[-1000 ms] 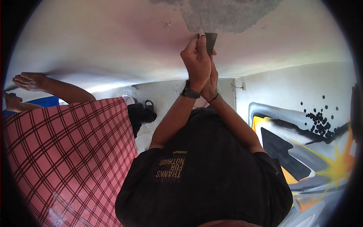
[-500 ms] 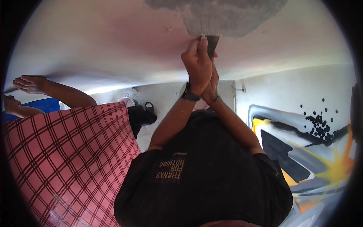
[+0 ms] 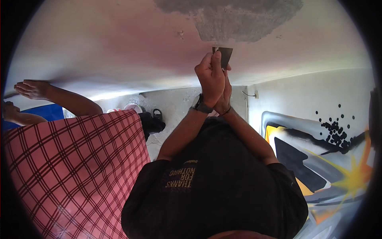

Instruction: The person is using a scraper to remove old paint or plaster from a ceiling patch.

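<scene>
A putty knife [image 3: 225, 56] with a dark, flared blade is held up at the pale wall, its wide edge just below a rough grey patch [image 3: 234, 24]. Whitish residue sticks to the blade's left corner. My left hand [image 3: 211, 77], above a dark wristwatch, is closed on the blade with the thumb lying across its face. Pressed close behind it is my right hand [image 3: 227, 88], largely covered by the left, with a fingertip showing beside the blade. It appears closed around the knife's lower part; the handle is hidden.
At left, another person's hand [image 3: 34, 89] rests against the wall. Below it spreads a pink checked cloth [image 3: 75, 163], with a blue surface [image 3: 43, 112] behind. A black sandal [image 3: 157, 115] and a bucket [image 3: 134, 107] are on the floor. Painted graffiti [image 3: 302, 159] covers the right wall.
The putty knife and both hands have moved down from the grey patch's lower edge, leaving a small gap. More of the blade's face shows. My view has shifted slightly.
</scene>
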`<state>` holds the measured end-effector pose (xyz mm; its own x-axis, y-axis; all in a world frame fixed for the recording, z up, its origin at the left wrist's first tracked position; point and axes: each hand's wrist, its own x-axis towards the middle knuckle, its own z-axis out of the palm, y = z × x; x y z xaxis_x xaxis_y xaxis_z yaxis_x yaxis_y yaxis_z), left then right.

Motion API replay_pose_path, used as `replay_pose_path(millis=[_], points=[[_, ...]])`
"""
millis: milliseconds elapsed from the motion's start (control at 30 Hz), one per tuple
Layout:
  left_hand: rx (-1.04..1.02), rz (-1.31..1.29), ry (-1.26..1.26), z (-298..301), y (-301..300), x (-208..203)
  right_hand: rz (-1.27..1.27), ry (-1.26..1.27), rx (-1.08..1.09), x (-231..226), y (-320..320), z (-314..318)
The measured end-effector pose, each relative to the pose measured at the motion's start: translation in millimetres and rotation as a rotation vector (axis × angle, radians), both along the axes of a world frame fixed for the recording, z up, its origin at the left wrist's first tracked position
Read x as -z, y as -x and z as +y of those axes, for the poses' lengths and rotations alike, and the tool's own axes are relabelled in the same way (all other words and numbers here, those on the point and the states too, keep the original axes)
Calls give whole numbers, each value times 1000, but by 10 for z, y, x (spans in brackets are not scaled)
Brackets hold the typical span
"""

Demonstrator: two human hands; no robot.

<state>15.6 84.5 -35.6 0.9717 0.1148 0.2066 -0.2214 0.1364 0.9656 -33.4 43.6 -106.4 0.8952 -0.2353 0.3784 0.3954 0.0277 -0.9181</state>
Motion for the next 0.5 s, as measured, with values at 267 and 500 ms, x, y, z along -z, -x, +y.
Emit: replay_pose_path(millis=[267, 500], points=[[33, -4, 74, -22, -37, -115, 42, -5, 4, -111, -81, -42], [5, -56, 49, -93, -35, -227, 37, 0, -23, -149, -73, -94]])
